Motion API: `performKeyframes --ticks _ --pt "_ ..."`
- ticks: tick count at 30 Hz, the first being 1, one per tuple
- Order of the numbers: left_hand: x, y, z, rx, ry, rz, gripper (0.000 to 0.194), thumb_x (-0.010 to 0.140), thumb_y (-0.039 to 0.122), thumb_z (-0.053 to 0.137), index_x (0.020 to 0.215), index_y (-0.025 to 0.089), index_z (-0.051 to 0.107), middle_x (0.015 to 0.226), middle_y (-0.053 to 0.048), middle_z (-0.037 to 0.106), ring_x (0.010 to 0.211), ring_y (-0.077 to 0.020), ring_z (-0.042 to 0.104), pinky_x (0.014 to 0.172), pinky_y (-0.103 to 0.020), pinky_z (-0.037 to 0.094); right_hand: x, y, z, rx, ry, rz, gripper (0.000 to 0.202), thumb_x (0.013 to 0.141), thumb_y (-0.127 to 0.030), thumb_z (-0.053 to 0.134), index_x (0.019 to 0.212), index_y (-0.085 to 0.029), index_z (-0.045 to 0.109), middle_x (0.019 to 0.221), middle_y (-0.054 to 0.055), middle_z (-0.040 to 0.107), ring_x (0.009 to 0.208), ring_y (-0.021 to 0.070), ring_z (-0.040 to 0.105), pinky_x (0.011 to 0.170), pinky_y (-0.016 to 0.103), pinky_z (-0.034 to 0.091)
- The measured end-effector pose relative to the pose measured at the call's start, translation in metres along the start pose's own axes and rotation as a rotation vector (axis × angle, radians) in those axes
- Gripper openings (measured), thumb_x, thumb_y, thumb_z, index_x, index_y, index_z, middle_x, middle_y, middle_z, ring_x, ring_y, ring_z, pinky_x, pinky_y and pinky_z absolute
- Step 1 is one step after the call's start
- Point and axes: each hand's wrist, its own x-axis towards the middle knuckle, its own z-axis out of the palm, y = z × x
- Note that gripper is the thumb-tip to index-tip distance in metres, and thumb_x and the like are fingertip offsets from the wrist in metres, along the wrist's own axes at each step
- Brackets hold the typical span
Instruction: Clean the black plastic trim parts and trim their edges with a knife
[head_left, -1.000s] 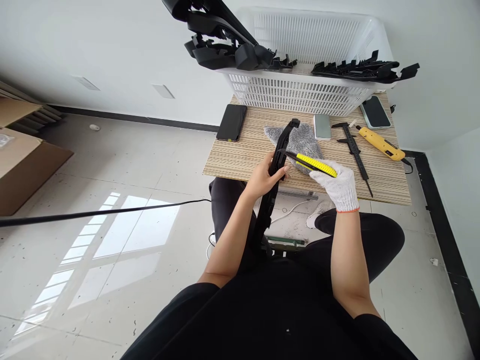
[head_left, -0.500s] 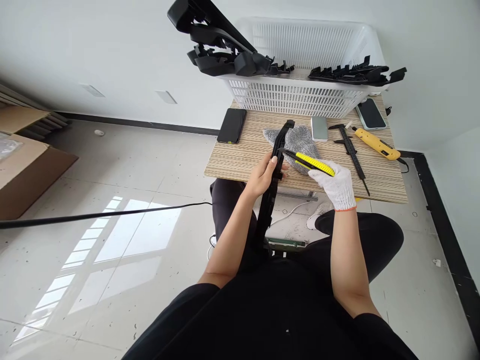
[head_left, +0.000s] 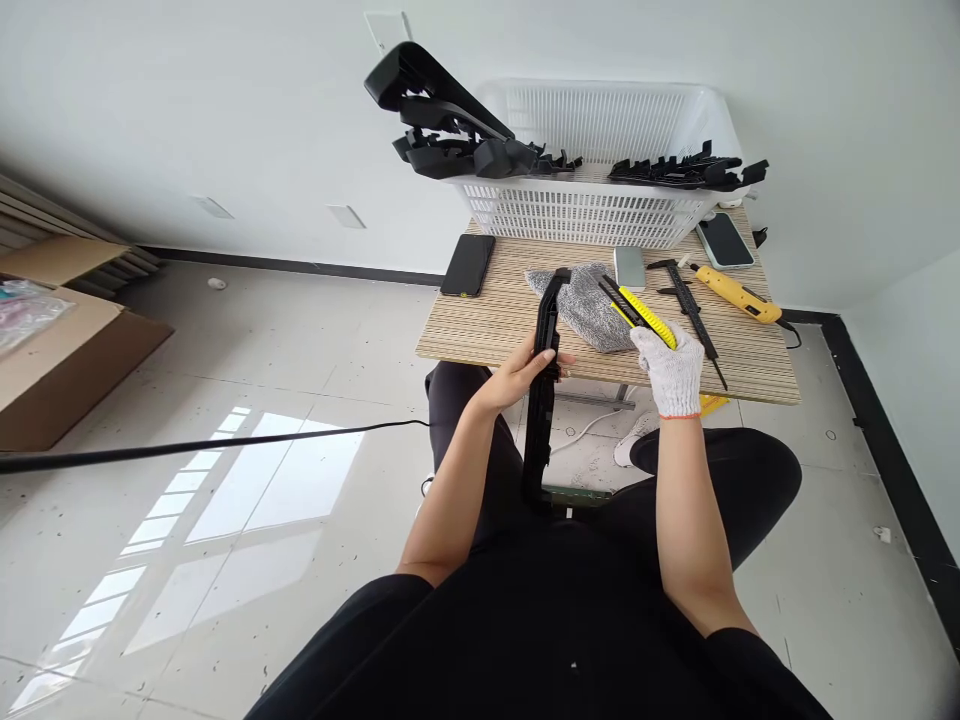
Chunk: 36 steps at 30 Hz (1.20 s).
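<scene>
A long black plastic trim part [head_left: 538, 430] runs from above the table's front edge down toward my lap. My bare left hand [head_left: 521, 372] is wrapped round it, thumb on its upper face. In a white knitted glove, my right hand [head_left: 670, 368] grips a yellow and black utility knife [head_left: 646, 315]. The knife's tip points up and left, apart from the part. Under the part's upper end and the knife lies a crumpled grey cloth [head_left: 592, 310] on the wood-patterned table [head_left: 480, 330].
A white plastic basket [head_left: 585, 210] at the table's back holds several black plastic parts [head_left: 457, 140]. Two phones, black [head_left: 468, 265] and dark-screened [head_left: 725, 241], lie at either side. Right of the cloth are a grey-green box [head_left: 629, 267], a caliper [head_left: 694, 315] and a corded yellow tool [head_left: 739, 294].
My right hand has drawn the knife away from the black part, to the right, and turned its tip upward. My left hand still holds the part, which now stands more upright. The view has shifted slightly.
</scene>
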Motion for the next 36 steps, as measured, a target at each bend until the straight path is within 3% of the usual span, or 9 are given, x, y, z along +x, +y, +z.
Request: performKeyframes --ticks 5,10,13,18,22,26,28,31,36 --pt "-0.016 -0.007 0.004 -0.073 0.085 0.021 0.047 0.095 0.050 0.055 0.131 0.021 0.050 0.078 0.001 0.063 0.069 -0.0112 0.060 0.068 -0.027 0.050 -0.001 0.000 0.000 -0.089 0.101 -0.073 0.039 0.082 -0.049 0.062 0.106 -0.020 0.070 0.071 -0.003 0.057 0.051 0.0097 0.047 0.049 0.025 0.043" --pt "-0.021 0.011 -0.001 -0.067 0.305 0.143 0.035 0.095 0.051 0.053 0.116 0.024 0.047 0.071 0.005 0.057 0.050 -0.0073 0.051 0.053 -0.025 0.045 -0.013 -0.001 -0.019 -0.709 0.256 -0.268 0.044 0.088 -0.046 0.056 0.124 -0.024 0.069 0.106 0.010 0.068 0.091 0.0242 0.064 0.084 0.041 0.051" --pt "-0.017 0.035 -0.009 -0.041 0.398 0.186 0.029 0.094 0.051 0.054 0.105 0.027 0.042 0.073 0.006 0.054 0.043 -0.0042 0.041 0.044 -0.022 0.038 -0.020 0.001 -0.028 -0.983 0.282 -0.223 0.050 0.089 -0.042 0.057 0.136 -0.028 0.063 0.115 0.014 0.066 0.098 0.0309 0.064 0.085 0.048 0.049" --pt "0.002 0.063 -0.014 0.057 0.329 0.163 0.027 0.095 0.048 0.055 0.104 0.027 0.041 0.079 0.005 0.053 0.045 -0.0030 0.038 0.043 -0.020 0.036 -0.017 0.001 -0.026 -1.164 0.241 -0.187 0.053 0.090 -0.033 0.053 0.143 -0.028 0.056 0.123 0.018 0.061 0.108 0.0375 0.058 0.083 0.051 0.047" --pt "0.015 0.069 -0.005 0.080 0.241 0.141 0.026 0.096 0.047 0.054 0.106 0.027 0.041 0.081 0.004 0.054 0.046 -0.0024 0.036 0.042 -0.019 0.035 -0.036 -0.017 -0.006 -1.149 0.293 -0.279 0.054 0.089 -0.043 0.058 0.138 -0.022 0.059 0.141 0.019 0.052 0.121 0.0414 0.050 0.098 0.060 0.041" --pt "0.029 0.067 0.005 -0.007 0.184 0.113 0.023 0.096 0.044 0.054 0.102 0.027 0.041 0.084 0.004 0.054 0.046 -0.0012 0.036 0.042 -0.019 0.033 -0.059 -0.038 0.025 -0.897 -0.013 -0.526 0.049 0.096 -0.049 0.049 0.138 -0.026 0.059 0.137 0.013 0.058 0.122 0.0296 0.055 0.098 0.044 0.047" --pt "0.042 0.060 0.007 -0.083 0.162 0.084 0.022 0.095 0.043 0.055 0.099 0.026 0.041 0.084 0.004 0.054 0.045 -0.0005 0.037 0.043 -0.018 0.032 -0.043 -0.043 0.037 -0.827 0.006 -0.545 0.046 0.100 -0.044 0.041 0.135 -0.024 0.061 0.133 0.012 0.060 0.122 0.0258 0.057 0.102 0.040 0.045" --pt "0.063 0.045 0.006 -0.218 0.158 0.021 0.023 0.096 0.044 0.053 0.098 0.027 0.038 0.079 0.006 0.051 0.044 -0.0002 0.036 0.043 -0.016 0.029 0.013 -0.045 0.048 -0.968 0.114 -0.370 0.042 0.097 -0.037 0.046 0.131 -0.020 0.063 0.128 0.017 0.062 0.115 0.0314 0.060 0.096 0.047 0.046" --pt "0.080 0.024 0.005 -0.310 0.226 -0.055 0.033 0.092 0.046 0.059 0.105 0.030 0.034 0.076 0.008 0.050 0.043 -0.0007 0.035 0.045 -0.016 0.029 0.091 -0.045 0.063 -1.258 0.027 -0.108 0.047 0.087 -0.040 0.066 0.120 -0.007 0.063 0.115 0.025 0.065 0.110 0.0349 0.063 0.090 0.045 0.047"
